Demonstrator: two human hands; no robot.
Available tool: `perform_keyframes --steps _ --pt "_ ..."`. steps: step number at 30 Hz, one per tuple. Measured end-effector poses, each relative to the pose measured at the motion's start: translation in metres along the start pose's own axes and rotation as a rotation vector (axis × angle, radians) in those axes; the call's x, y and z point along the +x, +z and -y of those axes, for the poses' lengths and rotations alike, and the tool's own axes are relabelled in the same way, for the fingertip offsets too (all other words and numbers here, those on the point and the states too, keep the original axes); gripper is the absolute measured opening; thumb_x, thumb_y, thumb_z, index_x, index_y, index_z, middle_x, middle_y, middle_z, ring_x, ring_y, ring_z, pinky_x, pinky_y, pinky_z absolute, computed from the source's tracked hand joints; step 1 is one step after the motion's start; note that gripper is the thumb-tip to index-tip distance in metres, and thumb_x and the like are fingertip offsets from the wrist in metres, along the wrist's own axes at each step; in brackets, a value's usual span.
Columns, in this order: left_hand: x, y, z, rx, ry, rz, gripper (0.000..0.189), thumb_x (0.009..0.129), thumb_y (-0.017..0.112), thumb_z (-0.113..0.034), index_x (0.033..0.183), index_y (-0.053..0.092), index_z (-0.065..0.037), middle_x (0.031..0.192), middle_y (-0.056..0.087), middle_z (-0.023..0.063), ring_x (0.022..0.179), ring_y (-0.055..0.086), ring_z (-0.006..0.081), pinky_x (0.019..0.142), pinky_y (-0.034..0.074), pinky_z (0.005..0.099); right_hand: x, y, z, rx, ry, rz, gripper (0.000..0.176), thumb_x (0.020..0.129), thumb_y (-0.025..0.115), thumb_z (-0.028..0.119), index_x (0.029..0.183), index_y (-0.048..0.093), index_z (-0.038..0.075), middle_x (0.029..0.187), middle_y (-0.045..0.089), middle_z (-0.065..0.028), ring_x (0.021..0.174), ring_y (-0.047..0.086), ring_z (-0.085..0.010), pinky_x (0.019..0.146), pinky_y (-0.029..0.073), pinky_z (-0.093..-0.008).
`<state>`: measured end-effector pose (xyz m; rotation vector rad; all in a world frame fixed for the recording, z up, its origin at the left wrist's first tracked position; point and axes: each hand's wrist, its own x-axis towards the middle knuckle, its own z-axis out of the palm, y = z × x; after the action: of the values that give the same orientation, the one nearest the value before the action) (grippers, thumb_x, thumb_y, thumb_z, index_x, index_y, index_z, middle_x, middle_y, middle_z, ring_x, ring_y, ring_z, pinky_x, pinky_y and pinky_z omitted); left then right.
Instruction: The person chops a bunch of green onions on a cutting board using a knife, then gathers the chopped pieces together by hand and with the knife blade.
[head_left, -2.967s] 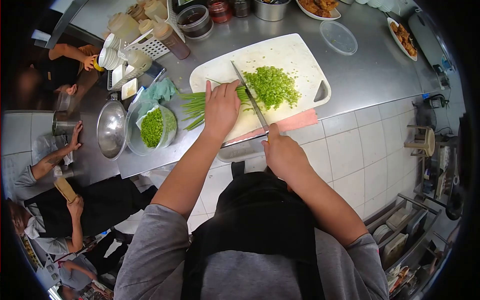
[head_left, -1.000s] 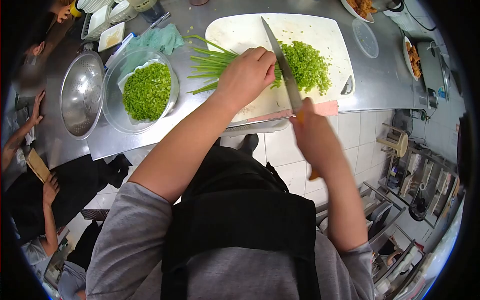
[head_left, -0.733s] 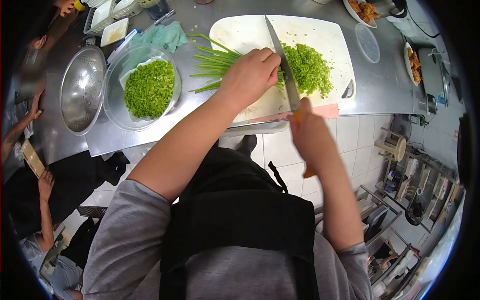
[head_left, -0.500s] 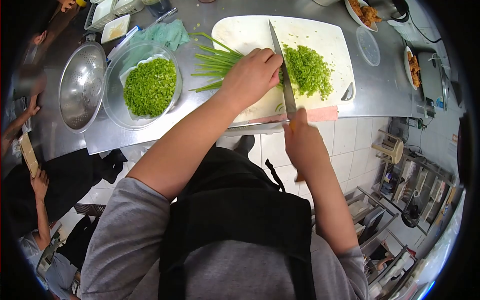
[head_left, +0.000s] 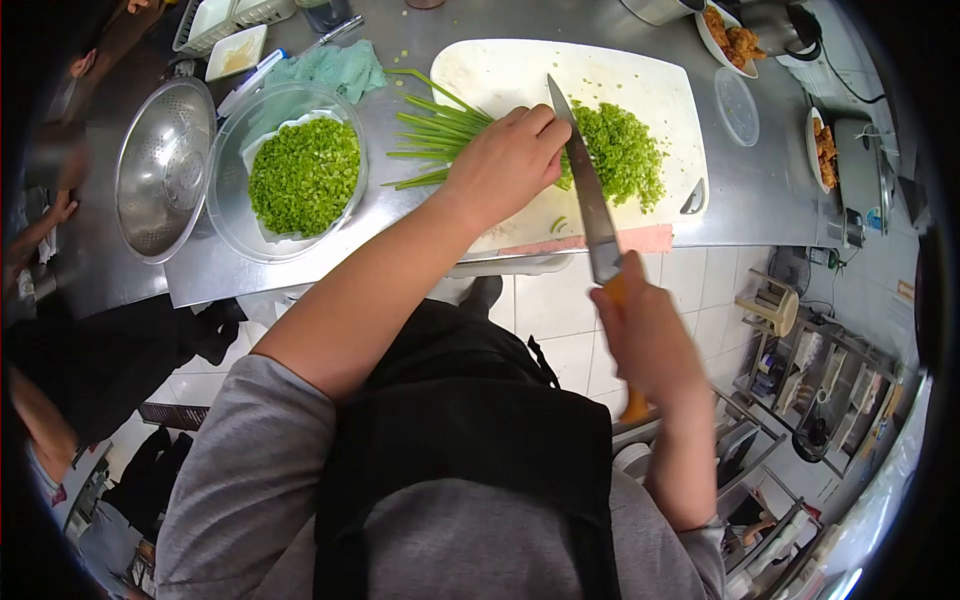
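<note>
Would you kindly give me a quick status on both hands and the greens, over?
Left hand clamps green stalks on cutting board. Right hand grips knife, blade between knuckles and chopped pile. Knuckles close to blade.

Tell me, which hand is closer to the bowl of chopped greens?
Left. The left hand holds the green stalks on the board, just right of the bowl. The right hand grips the knife farther right, past the board's near edge.

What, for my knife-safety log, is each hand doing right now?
Left hand: curled, holding the green stalks down on the cutting board.
Right hand: closed on the knife handle.
</note>
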<state>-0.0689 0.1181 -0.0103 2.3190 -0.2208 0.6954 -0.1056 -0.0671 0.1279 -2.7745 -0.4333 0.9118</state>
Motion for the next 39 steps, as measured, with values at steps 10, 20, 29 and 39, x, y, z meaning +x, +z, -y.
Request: perform_keyframes --steps 10,20,29,39 --pt "-0.001 0.001 0.001 -0.019 -0.019 0.018 0.015 0.080 0.067 -0.005 0.089 0.055 -0.006 0.090 0.057 0.0079 0.087 0.061 0.0287 0.074 0.053 0.0419 0.007 0.022 0.003 -0.007 -0.007 -0.074 0.026 0.100 0.055 0.017 0.110 0.044 -0.003 0.079 0.066 -0.0324 0.081 0.067 -0.0504 0.071 0.054 -0.0574" --pt "-0.001 0.000 0.001 -0.007 -0.011 0.023 0.017 0.080 0.067 -0.004 0.091 0.054 -0.005 0.092 0.057 0.0099 0.088 0.061 0.0305 0.075 0.053 0.0421 0.032 0.037 0.007 -0.045 0.045 -0.074 0.033 0.099 0.057 0.019 0.115 0.041 -0.004 0.080 0.067 -0.0318 0.083 0.066 -0.0504 0.072 0.054 -0.0561" --pt "-0.002 -0.002 -0.001 -0.011 -0.023 0.048 0.018 0.081 0.067 -0.004 0.093 0.054 -0.005 0.094 0.056 0.0113 0.089 0.061 0.0321 0.075 0.053 0.0430 0.038 0.035 0.010 0.033 0.024 -0.088 0.026 0.101 0.053 0.019 0.109 0.042 -0.003 0.080 0.066 -0.0327 0.082 0.067 -0.0499 0.070 0.055 -0.0554" --pt "-0.001 -0.002 -0.001 0.025 -0.035 0.075 0.019 0.081 0.067 -0.004 0.095 0.054 -0.004 0.095 0.055 0.0127 0.090 0.061 0.0330 0.077 0.053 0.0437 0.047 0.021 0.017 0.063 0.002 -0.056 0.031 0.099 0.056 0.018 0.115 0.042 -0.006 0.078 0.067 -0.0312 0.081 0.067 -0.0504 0.069 0.054 -0.0572"
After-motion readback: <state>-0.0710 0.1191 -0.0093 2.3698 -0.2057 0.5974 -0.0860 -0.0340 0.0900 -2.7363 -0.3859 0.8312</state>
